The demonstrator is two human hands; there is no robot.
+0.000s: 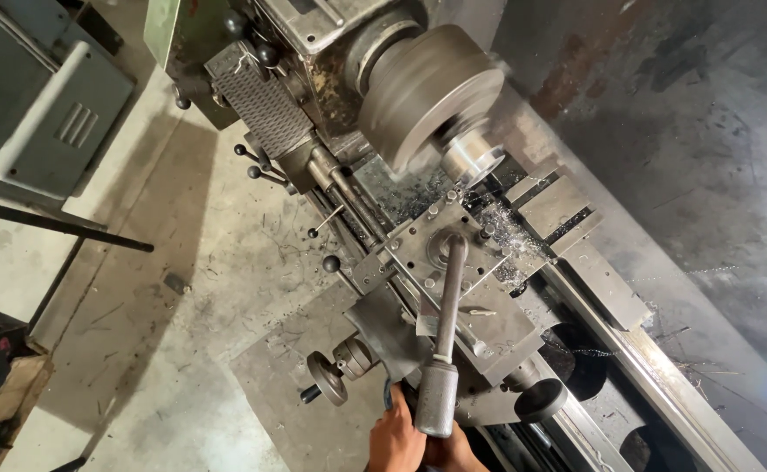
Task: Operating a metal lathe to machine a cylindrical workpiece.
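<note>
Lathe [418, 262]: spinning chuck [432, 96] grips a shiny metal piece [471, 157]. Long lever [446, 336] on the tool post. Both hands [418, 441] low by the carriage, seemingly curled around something; grip unclear, partly hidden.

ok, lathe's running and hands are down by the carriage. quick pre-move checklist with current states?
1. Chuck spinning: ok, it is motion-blurred.
2. Workpiece seated in chuck: cannot tell, blur hides the grip.
3. Hands away from rotating parts: ok, left hand and right hand are low at the carriage front, far from the chuck.
4. Tool post lever locked: cannot tell.
5. Chips cleared: not ok, swarf is piled beside the tool post.
6. Grip on a control: cannot tell, lever handle hides the fingers.
</note>
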